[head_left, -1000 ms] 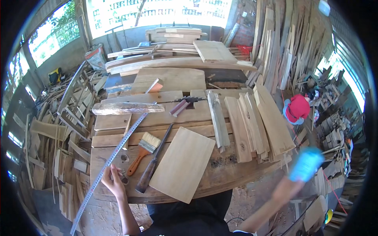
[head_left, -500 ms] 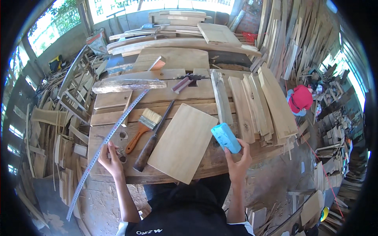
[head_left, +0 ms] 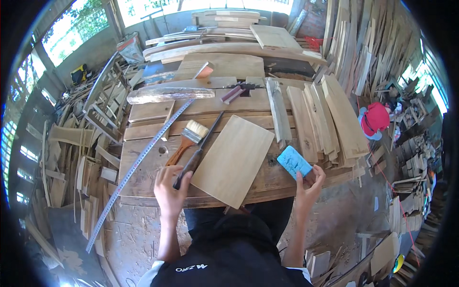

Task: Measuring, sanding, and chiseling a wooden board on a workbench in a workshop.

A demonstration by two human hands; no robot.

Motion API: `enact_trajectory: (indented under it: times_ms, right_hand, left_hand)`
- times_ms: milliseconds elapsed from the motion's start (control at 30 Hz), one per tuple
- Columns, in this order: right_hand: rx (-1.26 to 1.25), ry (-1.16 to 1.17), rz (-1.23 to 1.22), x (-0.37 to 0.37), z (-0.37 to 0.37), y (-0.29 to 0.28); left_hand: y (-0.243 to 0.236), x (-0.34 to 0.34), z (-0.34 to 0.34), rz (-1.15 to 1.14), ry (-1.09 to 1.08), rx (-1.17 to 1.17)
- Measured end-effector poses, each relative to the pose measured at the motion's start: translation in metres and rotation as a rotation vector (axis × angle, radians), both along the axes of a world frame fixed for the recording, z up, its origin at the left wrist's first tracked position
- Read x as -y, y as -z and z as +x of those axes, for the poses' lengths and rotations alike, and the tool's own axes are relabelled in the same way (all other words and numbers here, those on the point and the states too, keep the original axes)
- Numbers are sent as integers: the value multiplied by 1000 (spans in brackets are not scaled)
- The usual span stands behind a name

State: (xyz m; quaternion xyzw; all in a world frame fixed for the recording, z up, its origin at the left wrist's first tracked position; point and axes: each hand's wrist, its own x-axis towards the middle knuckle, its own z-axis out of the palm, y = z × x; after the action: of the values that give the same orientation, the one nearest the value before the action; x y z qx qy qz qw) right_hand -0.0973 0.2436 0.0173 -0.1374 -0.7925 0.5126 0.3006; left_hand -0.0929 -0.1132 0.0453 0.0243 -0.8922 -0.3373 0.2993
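Observation:
My left hand point(head_left: 169, 193) is at the dark handle of a long slim file point(head_left: 204, 146), with thumb and fingers curled about the handle. Close beside it lies a wide paintbrush point(head_left: 195, 131) with pale bristles and an orange-brown handle, partly covered by my fingers. My right hand point(head_left: 308, 186) holds a speckled blue block point(head_left: 293, 162) at its near end, thumb on top, near the table's front right. Between the two hands, a flat rectangular wooden board point(head_left: 234, 160) lies at a slant, one corner over the front edge.
A steel ruler point(head_left: 138, 165) runs diagonally and overhangs the workbench point(head_left: 138, 189) on the left. Farther back lie a rough wood stick point(head_left: 169, 95) and a purplish block point(head_left: 233, 94). Several planks point(head_left: 342, 119) are stacked at right. Beyond them is a person in red point(head_left: 375, 118).
My left hand has moved right, from beside the ruler to the file's handle. My right hand and the blue block have shifted slightly outward. The whole view has shifted a little.

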Motion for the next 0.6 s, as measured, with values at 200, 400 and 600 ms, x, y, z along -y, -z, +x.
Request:
enact_trajectory:
  times_ms: [200,400,600]
  right_hand:
    - [-68,8,63,-3,-2,11]
    - [7,-12,120,2,-2,7]
    - [-119,68,404,-1,8,5]
  left_hand:
    - [0,-15,-4,-26,-59,242]
    - [-1,-12,-17,-114,-64,370]
    - [-10,-7,-9,164,8,402]
